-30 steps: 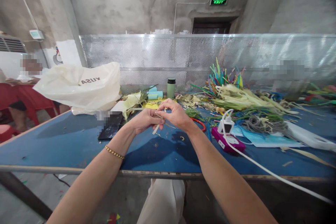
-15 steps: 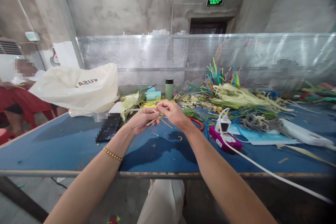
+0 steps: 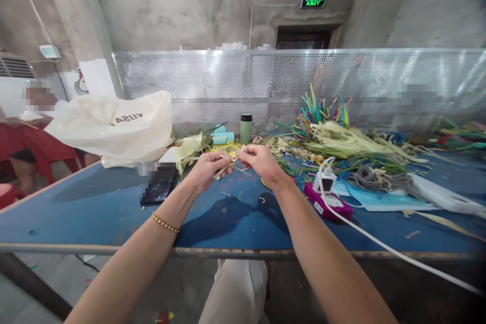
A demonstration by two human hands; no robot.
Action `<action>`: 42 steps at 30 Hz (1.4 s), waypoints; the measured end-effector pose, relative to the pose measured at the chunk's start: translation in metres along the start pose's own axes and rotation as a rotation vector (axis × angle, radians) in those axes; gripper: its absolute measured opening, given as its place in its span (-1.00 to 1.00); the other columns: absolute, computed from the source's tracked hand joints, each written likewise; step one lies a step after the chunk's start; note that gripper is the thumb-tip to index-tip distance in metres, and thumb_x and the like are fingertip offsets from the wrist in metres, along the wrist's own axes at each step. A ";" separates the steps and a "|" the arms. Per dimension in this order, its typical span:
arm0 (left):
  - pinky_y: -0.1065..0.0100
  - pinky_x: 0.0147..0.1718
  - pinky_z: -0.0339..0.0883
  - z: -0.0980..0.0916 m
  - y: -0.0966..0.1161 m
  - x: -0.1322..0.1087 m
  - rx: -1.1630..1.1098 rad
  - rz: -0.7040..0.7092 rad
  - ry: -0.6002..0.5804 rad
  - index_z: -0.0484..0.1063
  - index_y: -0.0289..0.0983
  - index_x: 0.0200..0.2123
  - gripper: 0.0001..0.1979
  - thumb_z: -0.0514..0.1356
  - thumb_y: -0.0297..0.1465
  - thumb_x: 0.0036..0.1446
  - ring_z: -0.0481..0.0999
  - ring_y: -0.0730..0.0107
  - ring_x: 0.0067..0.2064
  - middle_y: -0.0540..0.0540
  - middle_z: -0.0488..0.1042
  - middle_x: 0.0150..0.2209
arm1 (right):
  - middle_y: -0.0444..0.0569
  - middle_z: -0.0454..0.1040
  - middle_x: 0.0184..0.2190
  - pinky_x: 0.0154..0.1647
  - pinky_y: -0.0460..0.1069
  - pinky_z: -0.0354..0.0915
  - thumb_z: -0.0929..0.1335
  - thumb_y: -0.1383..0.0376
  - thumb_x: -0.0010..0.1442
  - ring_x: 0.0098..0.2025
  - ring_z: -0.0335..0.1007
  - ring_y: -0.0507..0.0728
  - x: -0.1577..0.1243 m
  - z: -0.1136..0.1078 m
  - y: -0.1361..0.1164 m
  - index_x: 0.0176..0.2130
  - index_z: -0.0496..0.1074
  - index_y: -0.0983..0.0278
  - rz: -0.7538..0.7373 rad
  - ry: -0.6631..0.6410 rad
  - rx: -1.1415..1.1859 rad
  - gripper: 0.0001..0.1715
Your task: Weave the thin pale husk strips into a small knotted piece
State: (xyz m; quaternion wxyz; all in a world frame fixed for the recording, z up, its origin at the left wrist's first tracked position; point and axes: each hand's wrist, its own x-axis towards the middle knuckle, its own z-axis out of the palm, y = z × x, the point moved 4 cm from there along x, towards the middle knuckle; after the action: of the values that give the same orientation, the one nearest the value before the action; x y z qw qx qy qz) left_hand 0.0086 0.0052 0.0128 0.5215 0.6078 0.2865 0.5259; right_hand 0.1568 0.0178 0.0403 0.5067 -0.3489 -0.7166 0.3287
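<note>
Above the blue table [image 3: 87,217], my left hand [image 3: 207,169] is closed, with a pale plant strip [image 3: 219,174] pinched between thumb and fingers; it looks like corn husk. Just to its right, my right hand [image 3: 261,162] is closed in a pinch, its fingertips a little apart from the left ones. What those fingertips hold is too small to make out. A thin strand [image 3: 243,171] shows below the gap between both hands. Pale scraps and a yellow item lie behind the fingers, partly hidden by them.
On the right lie pale husks [image 3: 337,136], coloured strips [image 3: 322,109], a magenta box [image 3: 327,202] with a white cable, and a white device [image 3: 444,195]. A green bottle [image 3: 246,129] stands behind my hands. Left are a dark tablet-like slab [image 3: 159,185], a white bag [image 3: 114,121] and a seated person.
My hands were touching at the fingertips; now a small gap lies between them. My right hand has moved slightly right, and the left keeps its hold on the pale strip.
</note>
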 end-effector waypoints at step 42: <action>0.47 -0.56 0.12 -0.001 0.000 0.001 0.045 0.083 0.044 0.35 -0.35 -0.43 -0.76 0.29 -0.30 0.01 0.33 0.55 -0.57 -0.08 0.48 -0.53 | -0.11 0.44 -0.58 -0.48 -0.10 0.19 0.38 0.27 0.03 -0.53 0.28 -0.01 0.002 0.008 0.001 -0.48 0.44 0.33 -0.156 -0.032 -0.276 -0.85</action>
State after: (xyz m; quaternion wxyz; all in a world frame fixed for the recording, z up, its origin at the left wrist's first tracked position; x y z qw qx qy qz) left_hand 0.0078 0.0069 0.0127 0.4791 0.6191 0.2841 0.5536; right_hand 0.1491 0.0195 0.0386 0.4664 -0.3532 -0.7879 0.1921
